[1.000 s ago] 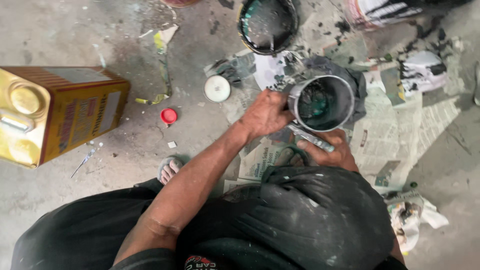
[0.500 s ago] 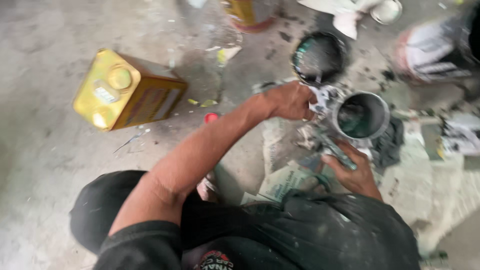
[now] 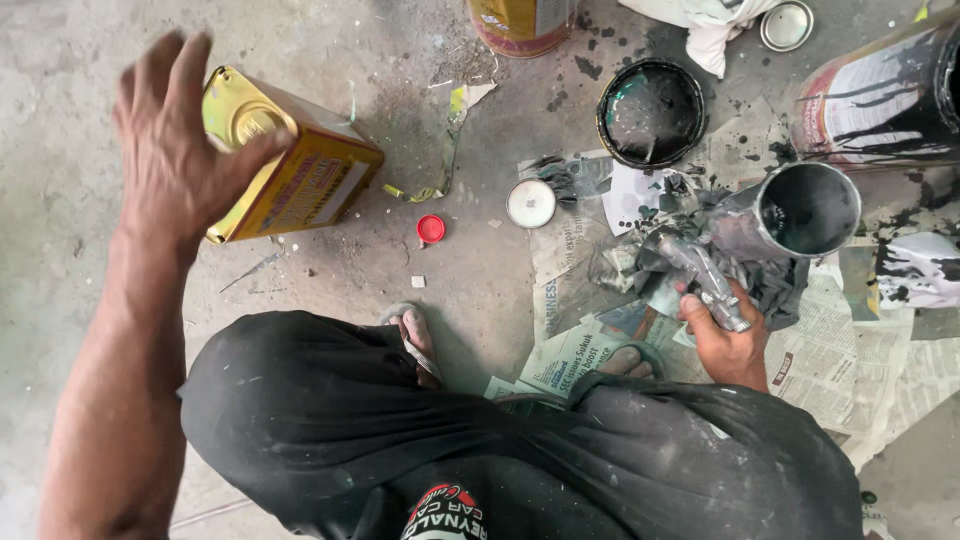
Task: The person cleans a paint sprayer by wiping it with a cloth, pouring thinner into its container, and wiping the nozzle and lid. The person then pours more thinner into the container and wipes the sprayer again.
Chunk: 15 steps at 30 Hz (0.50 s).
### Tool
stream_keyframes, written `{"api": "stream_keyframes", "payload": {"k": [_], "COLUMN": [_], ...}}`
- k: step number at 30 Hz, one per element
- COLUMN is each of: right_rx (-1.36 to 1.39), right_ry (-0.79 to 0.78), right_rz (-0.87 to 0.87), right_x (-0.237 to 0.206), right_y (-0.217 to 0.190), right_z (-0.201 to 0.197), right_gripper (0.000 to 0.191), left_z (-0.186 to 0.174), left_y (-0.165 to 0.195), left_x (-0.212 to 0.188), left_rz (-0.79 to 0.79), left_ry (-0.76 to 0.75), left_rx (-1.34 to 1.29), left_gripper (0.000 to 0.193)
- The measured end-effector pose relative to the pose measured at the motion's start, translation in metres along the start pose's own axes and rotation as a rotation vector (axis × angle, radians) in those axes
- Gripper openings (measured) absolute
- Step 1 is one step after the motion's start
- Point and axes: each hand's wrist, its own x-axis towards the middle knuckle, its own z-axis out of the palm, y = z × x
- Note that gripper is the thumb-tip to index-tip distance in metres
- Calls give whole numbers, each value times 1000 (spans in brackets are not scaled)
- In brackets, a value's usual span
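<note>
- Spray gun (image 3: 705,275) with its open metal cup (image 3: 805,210) held low on the right, above crumpled, paint-stained newspaper (image 3: 590,300); cup tilted, its mouth turned up toward the camera, dark inside.
- Gripped at the handle by the right hand (image 3: 728,338), fingers wrapped round it.
- Left hand (image 3: 175,140) raised at upper left, fingers spread wide and holding nothing, hovering over the top of a yellow rectangular tin can (image 3: 290,165).
- That can lying tilted on the floor, well apart from the spray gun, round gold cap on its upper face.
- Between the two: a small red cap (image 3: 431,229) and a white round lid (image 3: 531,203) resting on the floor, just beside the newspaper's edge.
- Just above the gun: a round black paint tin (image 3: 650,112), open, smeared dark inside.
- Further right: a large paint-streaked can (image 3: 885,95) lying on its side, cut off by the frame edge.
- At the top edge: a cylindrical can (image 3: 520,22), only its lower part in view, and a small metal lid (image 3: 787,25) beside a white rag (image 3: 700,25).
- Bare grey concrete floor (image 3: 80,260), scuffed and spattered with dark paint, littered with scraps.
- Dark, paint-flecked trousers (image 3: 480,440) filling the bottom, squatting; a sandalled foot (image 3: 412,330) showing between the knees.
- Gun's nozzle hidden among the paper folds; contents of the cup hard to make out.
</note>
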Motion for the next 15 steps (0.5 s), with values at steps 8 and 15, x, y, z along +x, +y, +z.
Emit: {"api": "stream_keyframes", "payload": {"k": [8, 15], "right_rx": [-32, 8], "right_ry": [11, 26], "right_rz": [-81, -44], "right_x": [6, 7], "right_y": [-14, -5], "right_z": [12, 16], "right_gripper": [25, 24], "left_z": [84, 135], "left_y": [-81, -106], "left_x": [-120, -127], "left_rz": [-294, -230], "left_ry": [149, 352], "left_rx": [-357, -543], "left_gripper": [139, 136]}}
